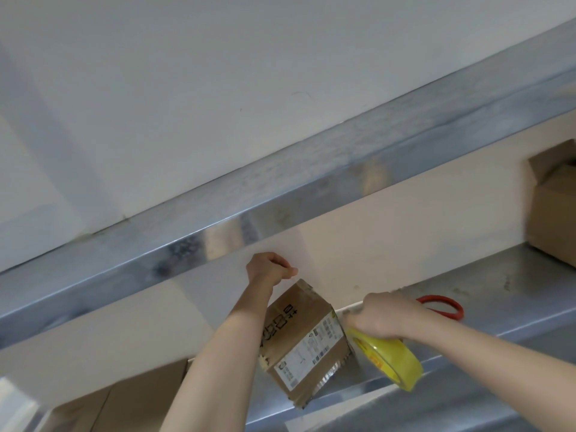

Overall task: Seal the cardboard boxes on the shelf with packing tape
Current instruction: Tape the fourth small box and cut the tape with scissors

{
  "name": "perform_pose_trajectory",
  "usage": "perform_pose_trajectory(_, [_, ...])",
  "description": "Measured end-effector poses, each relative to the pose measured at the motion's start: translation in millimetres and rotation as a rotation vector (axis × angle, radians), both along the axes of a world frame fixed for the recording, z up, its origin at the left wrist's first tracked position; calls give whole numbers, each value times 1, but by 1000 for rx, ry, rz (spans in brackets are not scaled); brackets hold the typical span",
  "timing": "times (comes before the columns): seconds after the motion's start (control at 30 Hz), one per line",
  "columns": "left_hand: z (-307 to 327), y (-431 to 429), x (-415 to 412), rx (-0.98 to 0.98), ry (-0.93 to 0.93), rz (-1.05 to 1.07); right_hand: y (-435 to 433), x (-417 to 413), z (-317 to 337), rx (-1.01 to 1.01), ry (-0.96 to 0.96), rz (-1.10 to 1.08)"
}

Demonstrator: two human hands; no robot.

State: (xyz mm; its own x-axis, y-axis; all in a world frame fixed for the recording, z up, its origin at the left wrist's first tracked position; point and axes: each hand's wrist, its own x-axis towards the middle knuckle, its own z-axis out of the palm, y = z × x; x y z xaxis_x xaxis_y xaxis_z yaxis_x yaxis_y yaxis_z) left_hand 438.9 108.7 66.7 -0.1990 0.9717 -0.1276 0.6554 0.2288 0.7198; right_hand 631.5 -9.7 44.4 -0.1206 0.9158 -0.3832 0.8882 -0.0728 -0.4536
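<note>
Steel shelf [498, 291], front edge: right hand [383, 316] grips yellow tape roll [386, 360], half hiding red scissors [442, 307]; left hand [271, 269] pinches above the box [305, 341], on what cannot be told.

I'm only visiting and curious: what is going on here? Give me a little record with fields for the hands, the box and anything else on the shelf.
left hand: fingers pinched together above the labelled box; what they pinch is too faint to tell
right hand: grips the yellow tape roll
labelled box: on the metal shelf, between the two hands
scissors: red-handled, lying on the shelf behind the right hand
other boxes: one at far right, one at lower left
</note>
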Motion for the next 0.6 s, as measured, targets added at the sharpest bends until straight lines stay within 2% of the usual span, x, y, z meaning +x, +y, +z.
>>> perform_pose_trajectory(0.13, [-10,0,-3,-76,-28,27,3,1,-5,-34,20,-9])
perform_pose_trajectory(0.37, [-34,-3,-6,-211,-243,117,13,0,-26,-55,124,-69])
perform_pose_trajectory(0.6, [-37,-1,-2,-232,-238,77,23,1,-46,-20,134,-19])
